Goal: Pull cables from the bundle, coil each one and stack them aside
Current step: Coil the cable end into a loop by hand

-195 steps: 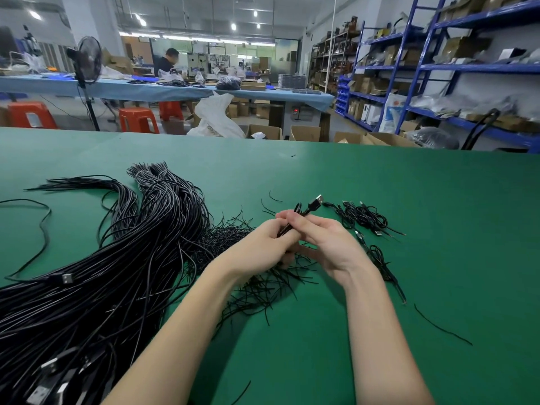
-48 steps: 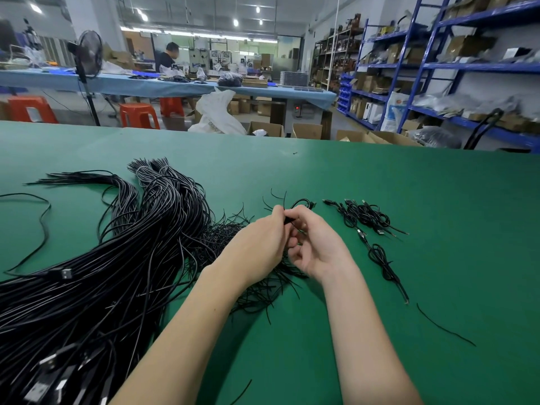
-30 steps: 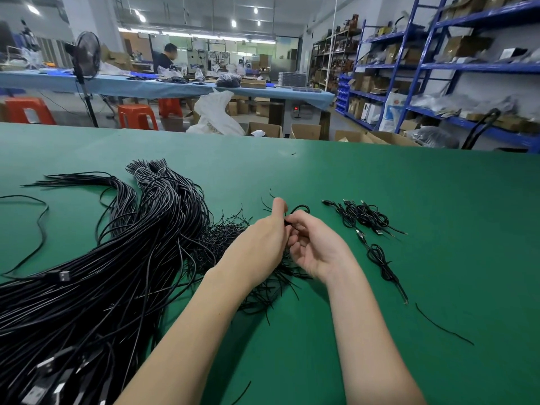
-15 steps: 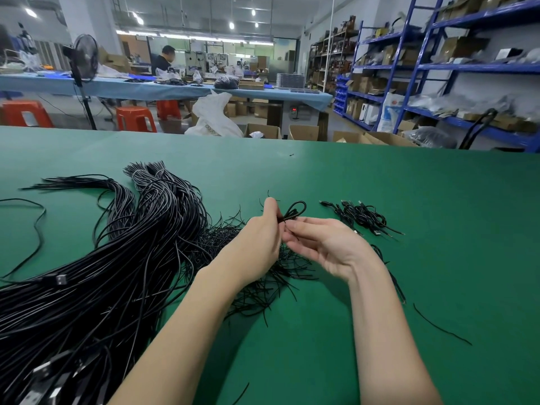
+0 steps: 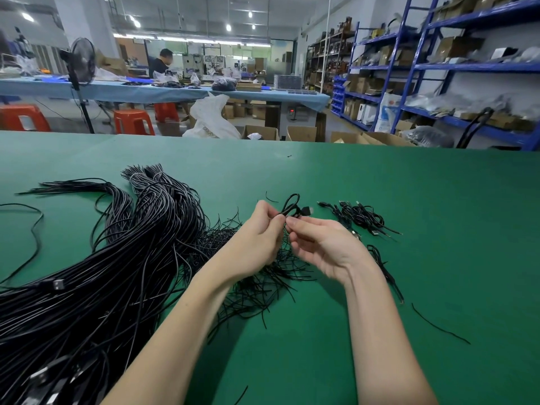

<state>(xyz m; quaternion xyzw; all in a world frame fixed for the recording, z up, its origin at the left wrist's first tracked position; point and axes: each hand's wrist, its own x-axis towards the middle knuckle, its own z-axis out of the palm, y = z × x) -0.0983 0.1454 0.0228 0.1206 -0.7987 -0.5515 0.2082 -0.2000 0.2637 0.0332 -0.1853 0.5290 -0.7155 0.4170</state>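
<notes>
Both hands [image 5: 295, 238] pinch coiled cable [image 5: 292, 206] between them.

Green table [image 5: 438, 229]: cable bundle [image 5: 117, 258] left, coiled cables [image 5: 361, 214] right.

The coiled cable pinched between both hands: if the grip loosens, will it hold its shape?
Probably not: the coiled cable is thin and bends in tight loops, so likely floppy and springy. Probably light, since two fingers hold it.
</notes>
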